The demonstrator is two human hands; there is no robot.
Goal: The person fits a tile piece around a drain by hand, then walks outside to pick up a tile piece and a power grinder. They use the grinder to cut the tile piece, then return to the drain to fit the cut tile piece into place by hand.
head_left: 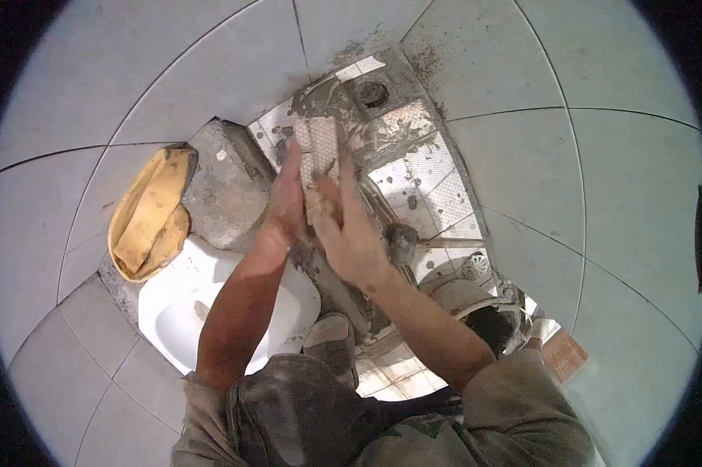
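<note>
A narrow piece of textured floor tile [317, 144], whitish with a crack line along it, is held up between my two hands. My left hand [287, 198] grips its left edge, fingers pointing up along the side. On the right edge lies my right hand [351, 233], slightly blurred, with the thumb across the lower, brownish part of the tile. Below the hands in this view is a partly tiled floor [444, 187] with grey mortar smears. A round drain hole [373, 93] opens in the far corner.
At left, a cut yellow plastic container [149, 214] rests by a concrete block [225, 183]. A white ceramic basin [152, 311] is under my left forearm. To the right are a tool with a wooden handle [452, 244], a round drain grate [475, 266] and a dirty bucket [452, 294]. Tiled walls [514, 163] close in.
</note>
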